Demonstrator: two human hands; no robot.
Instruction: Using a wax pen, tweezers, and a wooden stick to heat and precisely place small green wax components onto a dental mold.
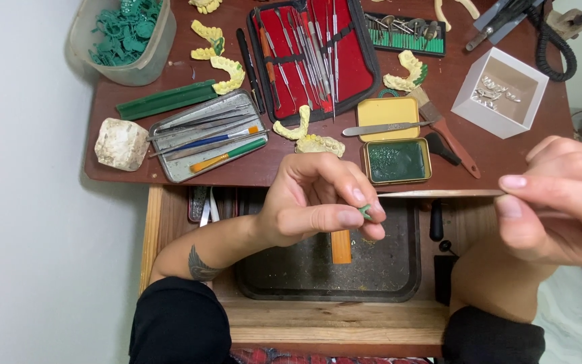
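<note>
Both hands hover over the open drawer [271, 323]: the left hand [318, 205] pinches a small green wax piece [366, 212] between thumb and fingertips, and the right hand [560, 202] is closed on a thin metal tool [439, 193] whose tip reaches the piece. Shaping looks underway, not finished. On the table [129, 172] yellow tooth models [318, 143], an open green wax tin [397, 162] and a red tool case [314, 54] lie untouched.

Black sleeves pushed up; tattoo on left forearm [200, 264].
</note>
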